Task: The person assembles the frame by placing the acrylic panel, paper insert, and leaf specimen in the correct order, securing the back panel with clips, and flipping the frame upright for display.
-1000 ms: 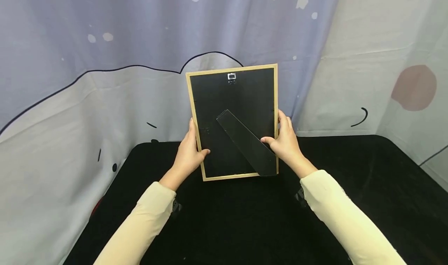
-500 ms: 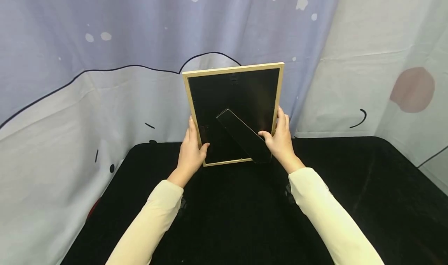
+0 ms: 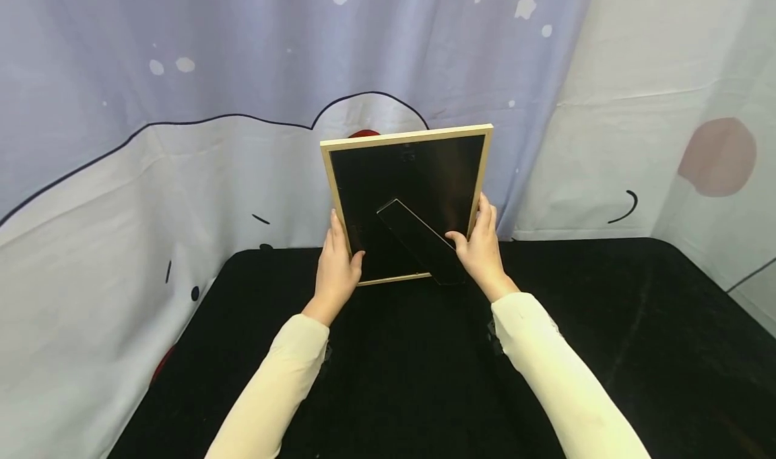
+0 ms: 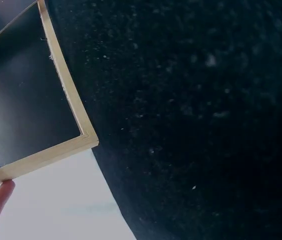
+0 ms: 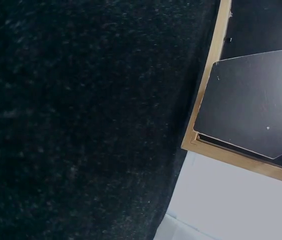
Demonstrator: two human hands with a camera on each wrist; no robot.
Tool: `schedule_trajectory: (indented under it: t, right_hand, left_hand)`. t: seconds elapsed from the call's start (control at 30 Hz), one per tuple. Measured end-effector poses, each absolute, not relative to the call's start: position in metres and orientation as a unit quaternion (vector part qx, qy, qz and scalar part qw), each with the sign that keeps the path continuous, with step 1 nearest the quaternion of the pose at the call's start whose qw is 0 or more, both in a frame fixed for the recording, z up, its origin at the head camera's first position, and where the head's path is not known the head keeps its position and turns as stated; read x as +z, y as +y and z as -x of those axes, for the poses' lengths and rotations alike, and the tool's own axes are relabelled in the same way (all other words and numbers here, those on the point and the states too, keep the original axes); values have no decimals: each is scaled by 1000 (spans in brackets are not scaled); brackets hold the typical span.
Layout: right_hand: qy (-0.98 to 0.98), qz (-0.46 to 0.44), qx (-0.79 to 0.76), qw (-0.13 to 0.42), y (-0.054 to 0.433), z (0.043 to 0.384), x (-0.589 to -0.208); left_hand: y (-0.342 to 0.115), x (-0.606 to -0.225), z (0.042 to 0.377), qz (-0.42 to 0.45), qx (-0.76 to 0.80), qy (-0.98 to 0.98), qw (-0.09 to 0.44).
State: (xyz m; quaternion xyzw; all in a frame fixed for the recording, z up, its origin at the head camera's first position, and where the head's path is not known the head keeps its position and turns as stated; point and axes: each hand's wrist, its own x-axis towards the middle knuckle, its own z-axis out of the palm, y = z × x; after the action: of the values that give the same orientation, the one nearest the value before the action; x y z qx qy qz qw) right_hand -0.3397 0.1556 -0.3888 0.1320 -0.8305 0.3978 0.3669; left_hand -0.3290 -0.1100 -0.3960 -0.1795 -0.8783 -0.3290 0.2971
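Note:
A picture frame (image 3: 418, 176) with a light wooden border is held up with its black back facing me. A slanted easel leg (image 3: 418, 240) crosses the lower part of that back. My left hand (image 3: 337, 270) grips the left edge, thumb on the backing and fingers along the outer side. On the opposite edge my right hand (image 3: 481, 250) holds on the same way, its thumb by the leg. In the right wrist view the wide end of the easel leg (image 5: 253, 105) lies at a corner of the border. The front of the picture frame is hidden.
A black-covered table (image 3: 412, 378) spreads below the hands. Behind it hangs a lilac and white curtain (image 3: 242, 61) with printed shapes, and pale fabric (image 3: 655, 95) closes the right side. A bit of red (image 3: 364, 133) shows just above the picture frame's top edge.
The picture frame has tilted, its top edge coming nearer and its lower edge rising in view, then sinking slightly. Both hands moved with it and came a little closer together.

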Motion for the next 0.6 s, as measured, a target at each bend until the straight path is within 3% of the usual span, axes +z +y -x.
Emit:
schedule_trajectory:
  t: [0.4,0.6]
  right_hand:
    - [-836,-125,392,363,159,338,-391]
    - [-843,-118,389,351,161,338,-392]
  left_hand:
    - [-106,-397,329,177,-333,-878,295]
    - [-108,-388,326,174,-381,-869,263]
